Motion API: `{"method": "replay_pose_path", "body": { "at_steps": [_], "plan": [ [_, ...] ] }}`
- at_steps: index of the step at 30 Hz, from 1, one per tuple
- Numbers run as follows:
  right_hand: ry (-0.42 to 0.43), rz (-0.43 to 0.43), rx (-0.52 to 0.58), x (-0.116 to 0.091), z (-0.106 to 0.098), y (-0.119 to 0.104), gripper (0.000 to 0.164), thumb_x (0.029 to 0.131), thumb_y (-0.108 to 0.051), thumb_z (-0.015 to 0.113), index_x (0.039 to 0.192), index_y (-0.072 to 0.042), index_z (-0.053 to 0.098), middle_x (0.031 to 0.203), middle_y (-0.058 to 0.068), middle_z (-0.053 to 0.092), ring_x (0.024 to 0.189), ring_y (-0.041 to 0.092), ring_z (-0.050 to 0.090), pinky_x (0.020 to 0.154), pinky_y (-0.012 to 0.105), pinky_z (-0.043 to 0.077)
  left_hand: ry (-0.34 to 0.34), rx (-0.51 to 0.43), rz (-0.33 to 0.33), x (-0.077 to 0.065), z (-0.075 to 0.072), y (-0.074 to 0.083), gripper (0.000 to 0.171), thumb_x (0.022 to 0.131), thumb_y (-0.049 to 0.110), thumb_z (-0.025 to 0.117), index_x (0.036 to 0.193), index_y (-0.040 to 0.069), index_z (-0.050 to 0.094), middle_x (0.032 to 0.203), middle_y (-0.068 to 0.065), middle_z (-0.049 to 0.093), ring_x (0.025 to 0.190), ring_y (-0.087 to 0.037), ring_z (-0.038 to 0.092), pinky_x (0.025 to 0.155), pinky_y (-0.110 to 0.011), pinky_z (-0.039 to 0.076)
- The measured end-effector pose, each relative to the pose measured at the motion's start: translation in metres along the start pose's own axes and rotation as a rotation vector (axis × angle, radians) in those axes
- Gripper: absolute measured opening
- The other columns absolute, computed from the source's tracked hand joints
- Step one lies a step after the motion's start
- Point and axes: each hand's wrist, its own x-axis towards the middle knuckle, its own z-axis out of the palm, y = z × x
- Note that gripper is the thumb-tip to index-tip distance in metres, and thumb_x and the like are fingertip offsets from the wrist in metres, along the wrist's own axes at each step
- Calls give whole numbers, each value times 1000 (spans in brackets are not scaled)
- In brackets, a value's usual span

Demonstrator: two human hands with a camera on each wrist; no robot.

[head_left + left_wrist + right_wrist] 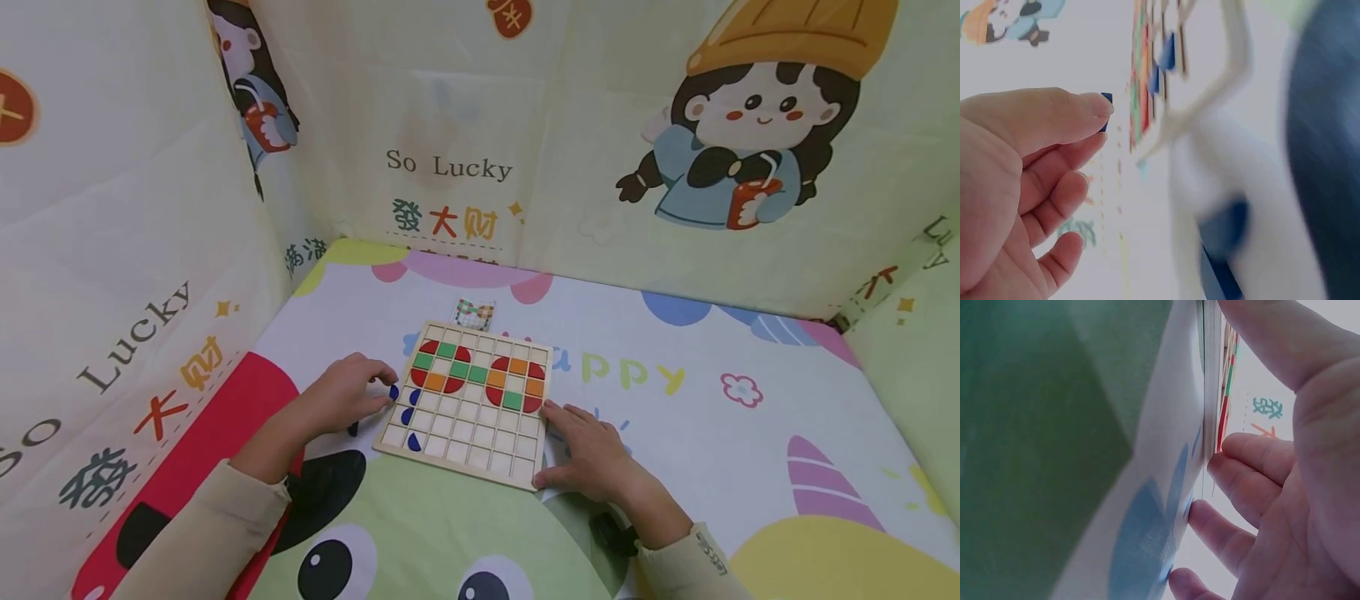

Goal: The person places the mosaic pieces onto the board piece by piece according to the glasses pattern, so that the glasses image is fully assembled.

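My left hand [347,392] pinches a small dark blue quarter-round tile [393,392] between thumb and forefinger, just off the left edge of a wooden grid board [468,470]. In the left wrist view the tile [1107,112] shows edge-on at the fingertips. Red, green and orange tiles fill two ring shapes, joined by a green tile [477,375], in the board's far rows. Down its left side lie several blue tiles [413,442]. My right hand [592,454] touches the board's right edge, thumb near the front corner, fingers farther up.
A small patterned card [473,313] lies behind the board. More blue tiles [1225,228] are on the table left of the board, near my left wrist. The printed tablecloth [675,450] meets cloth walls [585,167] at the back and sides.
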Motion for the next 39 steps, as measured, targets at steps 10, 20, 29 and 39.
{"method": "replay_pose_path", "body": {
  "at_steps": [10,20,29,39],
  "plan": [
    [4,-5,2,0,0,1,100,69,-51,88,151,-14,44,153,8,44,141,38,35,104,65,31,-54,80,219,24,20,52,22,89,21,77,109,14,72,105,2,68,106,-22,58,92,-42,50],
    [-13,9,1,1,-2,2,102,68,-54,87,152,-15,43,153,9,44,141,38,34,105,65,30,-116,105,326,37,52,101,18,90,23,74,107,17,75,106,5,70,105,-19,59,93,-39,48],
    [-11,2,4,-2,-5,1,101,69,-52,87,152,-15,43,154,9,44,141,39,34,104,65,30,-116,120,351,44,71,128,20,91,24,73,110,18,75,104,8,69,99,-15,59,91,-34,49],
    [-3,-14,5,-1,-6,3,102,68,-56,85,152,-15,43,153,9,44,141,38,35,104,64,31,-120,146,337,52,82,136,25,90,25,74,114,17,74,106,6,70,101,-15,59,94,-34,48]
  ]
}}
